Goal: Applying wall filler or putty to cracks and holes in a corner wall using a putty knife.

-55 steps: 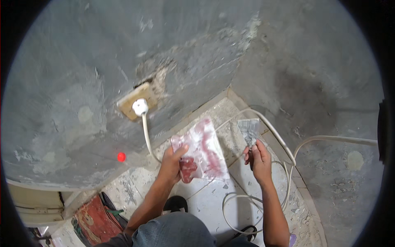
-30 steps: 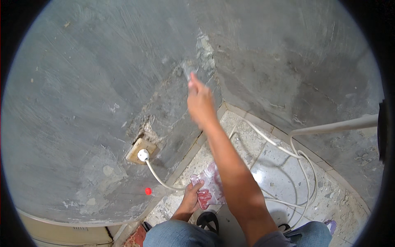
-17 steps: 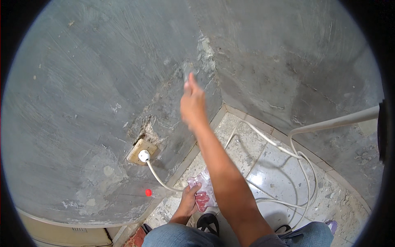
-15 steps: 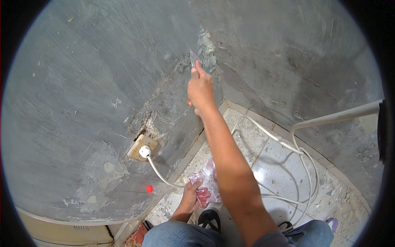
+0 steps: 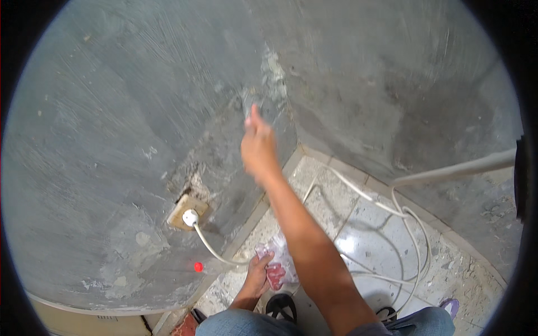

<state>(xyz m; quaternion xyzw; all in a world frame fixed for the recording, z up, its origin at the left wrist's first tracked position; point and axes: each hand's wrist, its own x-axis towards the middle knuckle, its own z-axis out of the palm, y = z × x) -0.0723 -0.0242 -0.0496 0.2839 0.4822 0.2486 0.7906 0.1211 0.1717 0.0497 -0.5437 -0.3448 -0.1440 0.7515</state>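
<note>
My right hand (image 5: 259, 150) is raised to the grey plastered wall (image 5: 140, 112) near the room's corner. It grips a small scraper (image 5: 250, 104) whose blade is blurred against the rough patch there. My left hand (image 5: 256, 275) is low on the tiled floor, holding a clear plastic bag (image 5: 278, 263) with pink and red contents. My right forearm crosses over part of that bag.
A wall socket (image 5: 182, 208) with a white plug (image 5: 190, 217) sits in broken plaster, and its cable runs down to the floor. More white cables (image 5: 400, 224) loop over the tiles (image 5: 364, 246). A red light dot (image 5: 198, 266) shows low on the wall. My shoes (image 5: 280, 305) are below.
My right hand rose from the floor to the wall corner with the scraper, and has since slid slightly down and left. My left hand has stayed on the bag.
</note>
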